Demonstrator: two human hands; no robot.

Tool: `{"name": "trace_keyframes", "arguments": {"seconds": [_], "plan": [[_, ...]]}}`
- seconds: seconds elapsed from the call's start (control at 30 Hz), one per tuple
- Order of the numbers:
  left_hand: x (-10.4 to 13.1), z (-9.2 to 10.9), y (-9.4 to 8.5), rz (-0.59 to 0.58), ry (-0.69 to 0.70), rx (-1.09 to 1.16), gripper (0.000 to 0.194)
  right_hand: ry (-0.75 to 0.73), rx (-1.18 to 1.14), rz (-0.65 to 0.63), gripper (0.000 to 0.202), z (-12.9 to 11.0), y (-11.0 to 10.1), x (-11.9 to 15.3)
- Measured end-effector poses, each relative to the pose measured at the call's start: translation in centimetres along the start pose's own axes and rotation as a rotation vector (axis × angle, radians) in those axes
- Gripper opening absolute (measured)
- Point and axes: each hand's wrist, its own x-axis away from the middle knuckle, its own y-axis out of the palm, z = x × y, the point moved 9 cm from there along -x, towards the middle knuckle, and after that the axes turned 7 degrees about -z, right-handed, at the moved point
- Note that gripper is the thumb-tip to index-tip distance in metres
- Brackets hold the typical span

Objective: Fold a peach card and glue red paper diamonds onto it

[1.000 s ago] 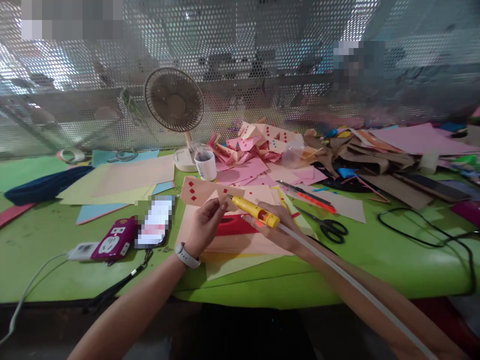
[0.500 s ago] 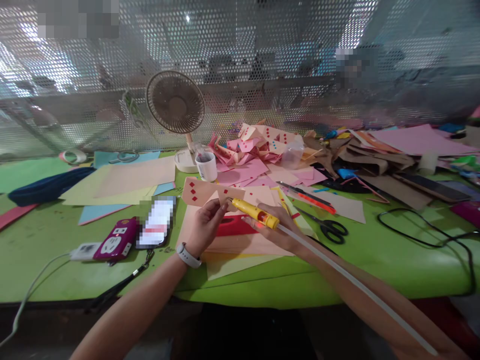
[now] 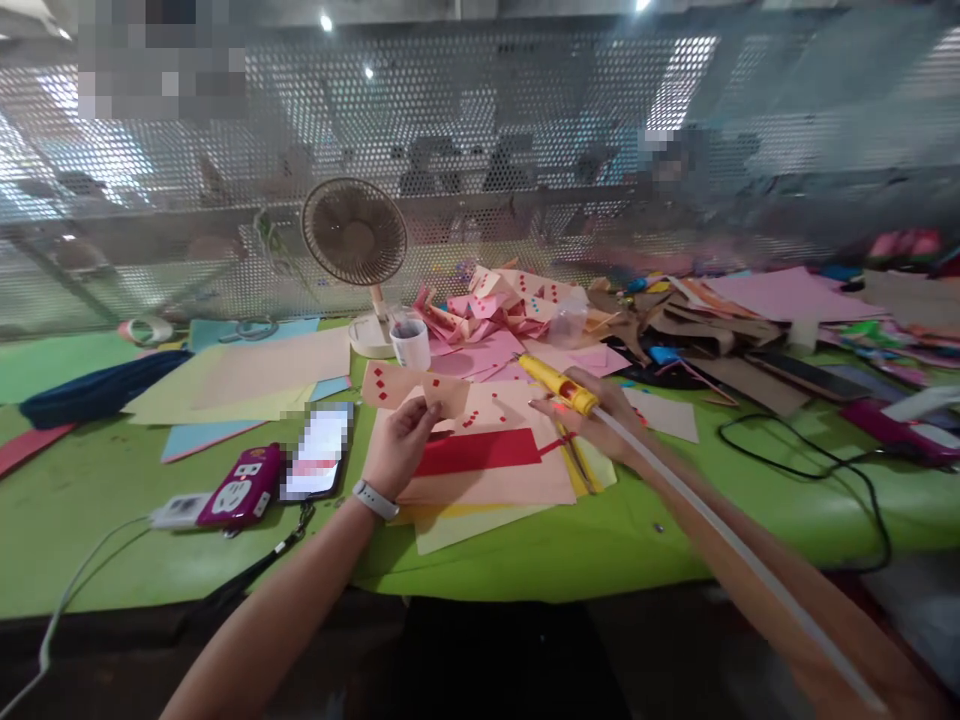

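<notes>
A white stick (image 3: 720, 545) runs along the right forearm up to the back of a yellow glue gun (image 3: 559, 383). At the near edge of the green worktop (image 3: 487, 577), yellow and peach sheets (image 3: 487, 490) lie stacked, with a red strip (image 3: 480, 452) across the top one. To the left are a purple case (image 3: 241, 487) with a white plug at its end and, just beside it, a lit phone (image 3: 319, 450).

Over the stack, the left hand (image 3: 405, 435), a white watch (image 3: 376, 500) at its wrist, pinches a folded peach card (image 3: 448, 397) with red diamonds between thumb and fingers. The right hand (image 3: 600, 410) is closed round the glue gun, whose tip points away to the left, apart from the card.

Beyond stand a white cup (image 3: 410, 350) and, behind it, a fan (image 3: 354, 232). Right of them, pink and peach scraps (image 3: 510, 300) lie heaped before a perforated screen (image 3: 480, 110).
</notes>
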Motion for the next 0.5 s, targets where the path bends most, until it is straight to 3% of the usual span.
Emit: {"name": "trace_keyframes", "arguments": {"seconds": [0.1, 0.3, 0.5], "plan": [[-0.3, -0.2, -0.4, 0.001, 0.02, 0.002, 0.043, 0.041, 0.133, -0.055, 0.032, 3.9, -2.2, 0.8], [-0.6, -0.1, -1.0, 0.034, 0.027, -0.003, 0.042, 0.224, 0.351, -0.134, 0.042, 14.1, -7.2, 3.8], [-0.8, -0.2, -1.6, 0.092, 0.005, -0.007, 0.043, 0.185, 0.407, -0.219, 0.049, 18.4, -8.8, 5.9]]}}
